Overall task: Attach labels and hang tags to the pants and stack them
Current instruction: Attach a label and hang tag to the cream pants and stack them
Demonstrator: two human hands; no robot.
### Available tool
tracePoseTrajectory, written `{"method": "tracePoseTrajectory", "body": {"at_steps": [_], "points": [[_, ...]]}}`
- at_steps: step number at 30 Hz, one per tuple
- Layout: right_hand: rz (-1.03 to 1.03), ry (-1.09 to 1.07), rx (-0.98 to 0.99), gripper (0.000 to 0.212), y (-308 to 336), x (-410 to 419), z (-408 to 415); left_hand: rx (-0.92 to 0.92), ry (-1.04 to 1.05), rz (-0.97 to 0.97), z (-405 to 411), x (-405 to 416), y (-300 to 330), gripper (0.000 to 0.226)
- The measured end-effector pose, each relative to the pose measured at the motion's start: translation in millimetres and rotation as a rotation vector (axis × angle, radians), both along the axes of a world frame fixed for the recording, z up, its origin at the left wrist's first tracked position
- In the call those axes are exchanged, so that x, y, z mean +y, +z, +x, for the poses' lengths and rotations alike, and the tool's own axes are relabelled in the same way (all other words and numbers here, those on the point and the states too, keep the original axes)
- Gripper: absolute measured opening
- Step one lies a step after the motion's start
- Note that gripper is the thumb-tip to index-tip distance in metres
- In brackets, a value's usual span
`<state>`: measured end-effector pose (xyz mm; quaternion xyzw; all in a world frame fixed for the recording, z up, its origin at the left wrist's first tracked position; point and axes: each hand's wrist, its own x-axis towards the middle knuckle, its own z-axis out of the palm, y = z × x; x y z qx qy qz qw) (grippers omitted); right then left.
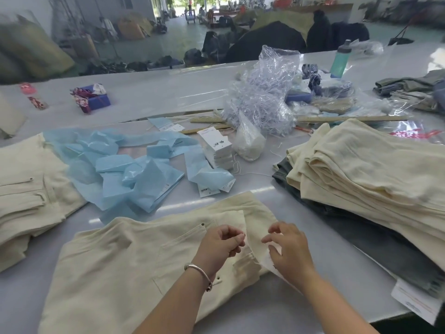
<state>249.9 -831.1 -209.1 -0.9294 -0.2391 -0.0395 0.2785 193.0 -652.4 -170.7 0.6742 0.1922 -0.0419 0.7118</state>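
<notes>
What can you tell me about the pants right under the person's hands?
The cream pants lie flat on the grey table, waist end toward the hands. The cloth looks like soft, slightly crinkled woven fabric. You can see stitched pocket seams and small dark rivets. Near the waist a pale flap of cloth is folded open, and both hands work there: the left hand is pinched closed, and the right hand touches the flap with spread fingers. No hang tag shows on them.

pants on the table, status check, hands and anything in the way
Left hand pinched shut, contents unclear. Right hand open, on the fabric. Cream pants flat in front, no hang tag visible yet. Blue plastic scraps just beyond.
</notes>
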Motion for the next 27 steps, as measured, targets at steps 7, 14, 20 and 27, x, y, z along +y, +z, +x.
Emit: {"method": "tracePoseTrajectory", "body": {"at_steps": [7,14,20,27], "points": [[-0.181,0.292,0.241,0.03,-8,-5,2,0.025,0.049,-0.037,-4,-4,-5,0.01],[-0.054,0.2,0.029,0.022,-28,-21,-5,0.032,0.059,-0.023,-1,-9,-7,0.013],[-0.118,0.277,-0.158,0.03,-21,-16,-6,0.066,0.008,0.064,-2,-28,-20,0.012],[-0.108,0.237,-0.162,0.029,-30,-21,-4,-0.024,-0.055,0.32,-1,-39,-21,0.007]]}}
